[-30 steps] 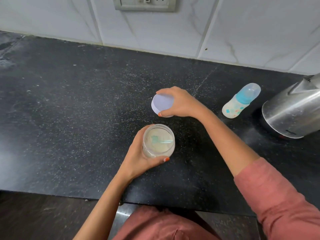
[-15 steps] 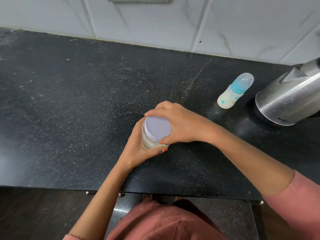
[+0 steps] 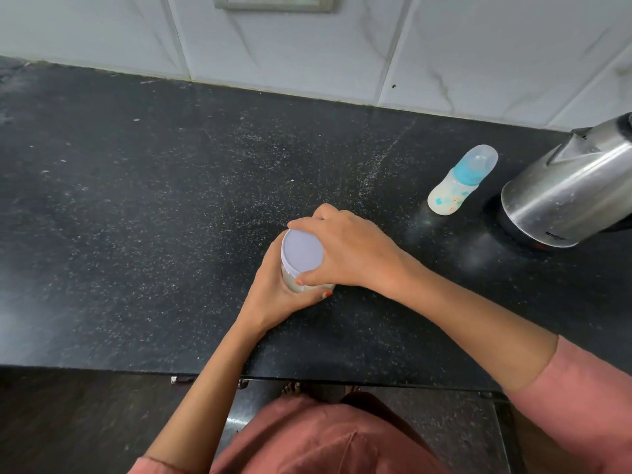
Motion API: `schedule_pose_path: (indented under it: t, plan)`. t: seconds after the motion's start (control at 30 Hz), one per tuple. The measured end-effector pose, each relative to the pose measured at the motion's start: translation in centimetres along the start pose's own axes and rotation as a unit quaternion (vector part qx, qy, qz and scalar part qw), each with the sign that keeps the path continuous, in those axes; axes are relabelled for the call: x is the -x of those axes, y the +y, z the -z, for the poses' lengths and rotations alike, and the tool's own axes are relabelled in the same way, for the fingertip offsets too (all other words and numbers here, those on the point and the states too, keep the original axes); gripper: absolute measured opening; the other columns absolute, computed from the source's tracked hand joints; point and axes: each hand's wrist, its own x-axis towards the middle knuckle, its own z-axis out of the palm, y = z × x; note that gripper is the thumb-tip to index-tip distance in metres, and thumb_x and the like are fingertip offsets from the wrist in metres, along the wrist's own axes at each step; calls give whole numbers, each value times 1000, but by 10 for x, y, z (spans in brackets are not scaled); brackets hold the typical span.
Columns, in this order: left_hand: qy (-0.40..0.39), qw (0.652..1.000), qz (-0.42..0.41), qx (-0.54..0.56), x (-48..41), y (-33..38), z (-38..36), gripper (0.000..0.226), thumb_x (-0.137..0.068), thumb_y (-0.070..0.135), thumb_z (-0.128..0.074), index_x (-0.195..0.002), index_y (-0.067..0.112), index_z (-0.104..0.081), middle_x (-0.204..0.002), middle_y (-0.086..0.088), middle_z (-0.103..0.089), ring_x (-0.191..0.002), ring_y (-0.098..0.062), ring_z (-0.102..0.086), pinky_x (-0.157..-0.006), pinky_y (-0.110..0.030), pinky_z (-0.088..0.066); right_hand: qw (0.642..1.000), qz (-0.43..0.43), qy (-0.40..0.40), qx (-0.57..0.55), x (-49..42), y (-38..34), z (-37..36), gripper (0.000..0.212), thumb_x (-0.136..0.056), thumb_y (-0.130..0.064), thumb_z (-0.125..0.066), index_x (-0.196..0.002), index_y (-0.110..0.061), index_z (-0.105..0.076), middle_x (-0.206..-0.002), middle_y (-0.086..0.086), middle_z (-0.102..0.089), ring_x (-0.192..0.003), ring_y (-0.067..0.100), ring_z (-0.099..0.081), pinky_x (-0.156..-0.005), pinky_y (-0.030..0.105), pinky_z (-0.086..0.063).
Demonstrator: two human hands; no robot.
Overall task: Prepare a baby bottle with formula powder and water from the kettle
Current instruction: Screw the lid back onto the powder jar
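Black speckled stone surface [image 3: 136,217], bare across its left half, backed by pale marbled wall tiles [image 3: 427,46] with the lower edge of a socket plate [image 3: 273,3] at top. Near the middle, close to the front edge: left hand [image 3: 273,295] wrapped around the side of a clear formula jar [image 3: 294,283], thumb across the near side, pale powder showing through the wall. On top of the jar, a flat lilac lid [image 3: 301,249], gripped at its rim by the right hand [image 3: 349,253], fingers curled over the far edge and thumb pressed on the near edge. Further right and well apart from the jar, a baby bottle [image 3: 455,189] with milky body, blue collar and clear cap in place, standing on the surface. Just beside it at the far right, a steel kettle [image 3: 564,196] on a dark base, partly cut off by the frame edge. Along the bottom, rust-pink sleeves [image 3: 581,405] and clothing.
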Motion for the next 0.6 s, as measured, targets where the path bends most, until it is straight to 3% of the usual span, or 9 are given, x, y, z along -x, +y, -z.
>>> schedule_pose_path:
  t: [0.1, 0.23, 0.3, 0.4, 0.5, 0.6]
  plan:
    - [5, 1000, 1, -7, 0, -2, 0, 85, -44, 45, -78, -117, 49, -36, -123, 18, -49, -113, 10, -47, -87, -6, -39, 999, -26, -11, 24, 3, -1, 4, 78, -67, -49, -71, -133, -24, -39, -120, 9, -49, -107, 30, -53, -76, 34, -41]
    - [5, 1000, -13, -13, -1, -4, 1, 84, -46, 43, -80, -117, 51, -36, -123, 24, -47, -113, 15, -44, -86, -2, -35, 998, -35, -52, 16, 3, 12, 23, 69, -64, -38, -77, -125, -23, -47, -120, 4, -57, -108, 27, -55, -70, 31, -38]
    - [7, 1000, -15, -18, -1, -4, 1, 84, -47, 44, -80, -117, 53, -35, -122, 25, -46, -112, 17, -43, -85, 0, -35, 996, 5, -76, 49, 1, 12, 28, 80, -66, -31, -77, -135, -28, -36, -133, 1, -46, -121, 26, -44, -84, 37, -42]
    - [9, 999, -15, -28, -1, -5, 1, 83, -48, 47, -80, -114, 63, -33, -121, 27, -47, -113, 16, -43, -83, -1, -35, 982, 106, -151, 44, -5, 6, 25, 86, -73, -12, -71, -141, -33, -24, -147, -1, -24, -133, 23, -24, -104, 40, -35]
    - [4, 1000, -16, -24, -1, -4, 1, 84, -49, 45, -81, -114, 67, -32, -123, 22, -48, -113, 12, -46, -84, -3, -37, 980, 122, -134, 80, -9, 4, 17, 77, -73, -15, -68, -138, -35, -31, -138, -1, -34, -121, 25, -38, -91, 34, -42]
    - [2, 1000, -14, -13, -1, -6, 1, 83, -48, 41, -80, -117, 55, -36, -119, 20, -51, -109, 11, -49, -83, -4, -39, 989, 67, -40, 129, -7, -1, 10, 71, -69, -40, -69, -133, -32, -39, -123, 4, -45, -103, 29, -50, -70, 32, -36]
